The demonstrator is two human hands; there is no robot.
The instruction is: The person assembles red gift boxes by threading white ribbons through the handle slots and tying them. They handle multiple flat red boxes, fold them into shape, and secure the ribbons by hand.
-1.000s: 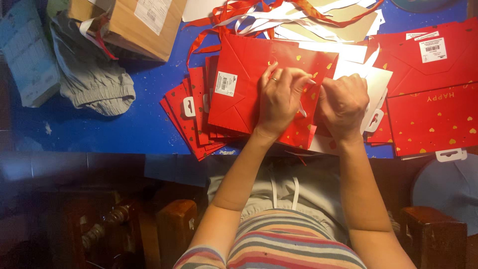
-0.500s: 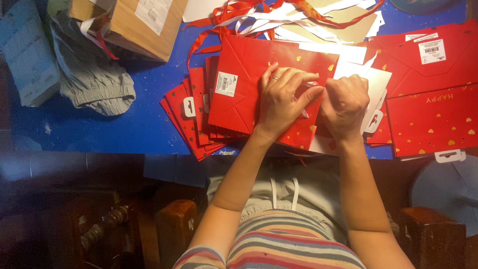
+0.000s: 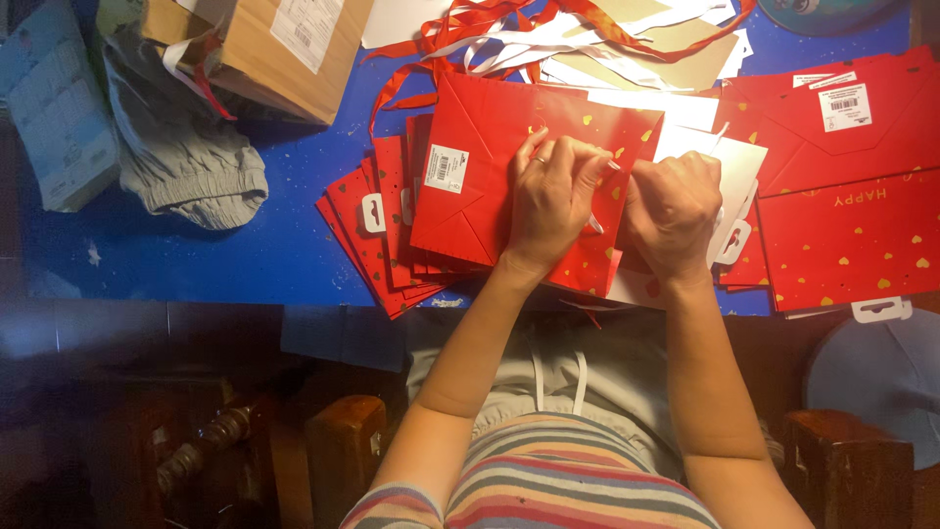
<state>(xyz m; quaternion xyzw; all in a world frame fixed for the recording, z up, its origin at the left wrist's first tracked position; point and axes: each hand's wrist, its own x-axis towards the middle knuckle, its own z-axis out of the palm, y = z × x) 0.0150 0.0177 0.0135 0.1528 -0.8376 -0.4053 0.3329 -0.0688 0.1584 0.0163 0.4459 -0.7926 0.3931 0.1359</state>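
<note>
Head view | left hand point(image 3: 550, 201) lies flat on folded red gift bag point(image 3: 490, 181) at frame centre, on blue worktop point(image 3: 245, 250) | right hand point(image 3: 674, 206) fisted, fingers pinching something thin and pale beside it | judgement: press bag steady, pull gently.

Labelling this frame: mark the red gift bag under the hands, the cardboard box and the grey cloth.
red gift bag point(image 3: 470, 186), head view, flat left panel.
cardboard box point(image 3: 257, 61), head view, brown side.
grey cloth point(image 3: 186, 162), head view, bunched middle.
</note>
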